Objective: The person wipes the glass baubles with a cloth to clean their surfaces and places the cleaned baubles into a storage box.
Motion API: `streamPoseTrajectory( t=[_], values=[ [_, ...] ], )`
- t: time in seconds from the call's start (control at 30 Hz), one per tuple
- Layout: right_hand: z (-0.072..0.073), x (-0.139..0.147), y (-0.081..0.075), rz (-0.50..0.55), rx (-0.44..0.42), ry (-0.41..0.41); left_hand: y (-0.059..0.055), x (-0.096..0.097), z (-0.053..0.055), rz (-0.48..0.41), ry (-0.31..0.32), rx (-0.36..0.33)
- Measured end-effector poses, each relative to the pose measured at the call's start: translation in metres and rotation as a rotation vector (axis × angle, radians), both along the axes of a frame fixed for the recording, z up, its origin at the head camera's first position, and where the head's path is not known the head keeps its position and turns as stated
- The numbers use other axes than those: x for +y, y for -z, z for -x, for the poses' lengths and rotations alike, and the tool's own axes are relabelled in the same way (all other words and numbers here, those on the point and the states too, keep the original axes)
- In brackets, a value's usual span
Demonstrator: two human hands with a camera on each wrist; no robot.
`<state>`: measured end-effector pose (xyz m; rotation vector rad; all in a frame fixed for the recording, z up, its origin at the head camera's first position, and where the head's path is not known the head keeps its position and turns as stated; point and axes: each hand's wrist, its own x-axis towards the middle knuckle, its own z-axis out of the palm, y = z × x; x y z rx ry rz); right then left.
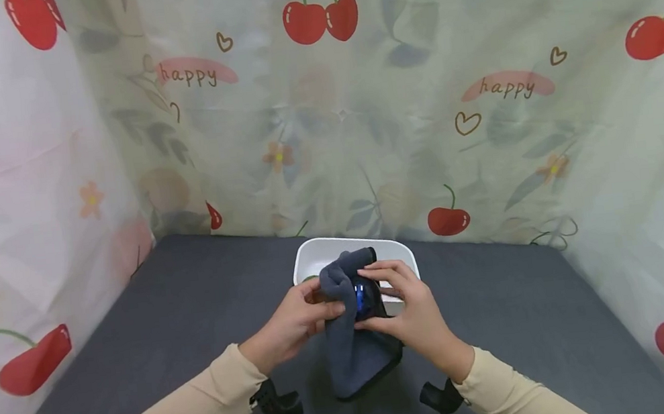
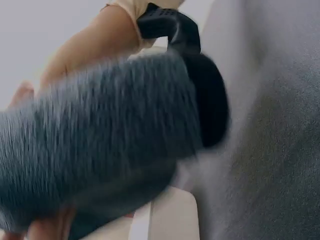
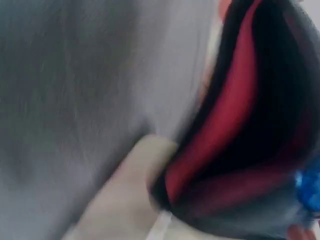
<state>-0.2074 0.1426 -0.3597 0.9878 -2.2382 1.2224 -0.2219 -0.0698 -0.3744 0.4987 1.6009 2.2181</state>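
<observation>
A grey-blue plush cloth [image 1: 343,347] with black edging hangs folded in front of a white tray. My left hand [image 1: 286,326] pinches it by its left side. My right hand [image 1: 412,303] grips a rounded, glossy dark object [image 1: 368,297] with blue glints, held against the cloth; its kind is unclear. Close up in the left wrist view, the cloth [image 2: 100,120] shows short pile and a black rim. Blurred black and red bands on the cloth [image 3: 220,135] fill much of the right wrist view, with a shiny blue patch [image 3: 310,187] at the edge.
The white tray [image 1: 313,256] stands on the dark grey tabletop [image 1: 224,279] just behind my hands; its contents are mostly hidden. Printed curtains [image 1: 340,111] with cherries enclose the table at the back and both sides. Black wrist mounts [image 1: 279,401] hang below my forearms.
</observation>
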Motion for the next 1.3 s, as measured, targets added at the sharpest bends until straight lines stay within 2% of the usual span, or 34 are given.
streamPoseTrajectory(
  t=[0.1,0.17,0.2,0.27,0.4,0.47,0.5,0.57,0.67,0.73,0.8,0.97,1.03,1.1,1.2,1.27,1.3],
  values=[
    [-0.002,-0.002,-0.001,-0.170,0.169,0.119,-0.003,0.002,-0.001,0.092,-0.067,0.059],
    [-0.004,-0.003,-0.002,-0.213,0.217,0.137,-0.005,0.002,0.000,0.126,-0.105,0.075],
    [-0.005,-0.003,-0.003,-0.204,0.207,0.128,-0.005,0.002,0.000,0.120,-0.112,0.067],
    [-0.005,-0.003,-0.004,-0.134,0.139,0.089,-0.005,0.000,0.001,0.090,-0.123,0.037],
    [-0.005,-0.003,-0.005,0.106,-0.109,-0.019,-0.005,-0.002,0.003,-0.015,-0.096,-0.041],
    [-0.005,-0.004,-0.005,0.168,-0.183,-0.019,-0.005,-0.002,0.002,-0.023,-0.077,-0.033],
    [-0.006,-0.005,-0.005,0.162,-0.182,0.000,-0.006,-0.002,0.002,-0.011,-0.071,-0.014],
    [-0.006,-0.007,-0.003,0.082,-0.121,0.063,-0.008,0.000,0.000,0.046,-0.082,0.038],
    [-0.007,-0.008,-0.001,-0.090,0.046,0.173,-0.011,0.002,-0.002,0.146,-0.131,0.104],
    [-0.006,-0.007,0.000,-0.129,0.079,0.180,-0.010,0.002,-0.001,0.186,-0.159,0.111],
    [-0.004,-0.004,0.002,-0.095,0.006,0.142,-0.008,0.000,0.001,0.187,-0.168,0.085],
    [-0.002,0.000,0.006,0.225,-0.432,-0.054,-0.004,-0.005,0.007,0.091,-0.108,-0.020],
    [-0.003,-0.001,0.007,0.283,-0.512,-0.067,-0.004,-0.005,0.005,0.100,-0.076,-0.004],
    [-0.004,-0.003,0.007,0.228,-0.464,-0.028,-0.005,-0.003,0.004,0.146,-0.068,0.041],
    [-0.004,-0.004,0.007,0.052,-0.282,0.076,-0.005,0.001,0.001,0.236,-0.096,0.114],
    [-0.003,-0.003,0.007,-0.018,-0.202,0.112,-0.004,0.002,0.001,0.252,-0.115,0.121],
    [-0.003,-0.002,0.007,-0.017,-0.203,0.107,-0.003,0.002,0.002,0.250,-0.119,0.114]
  ],
)
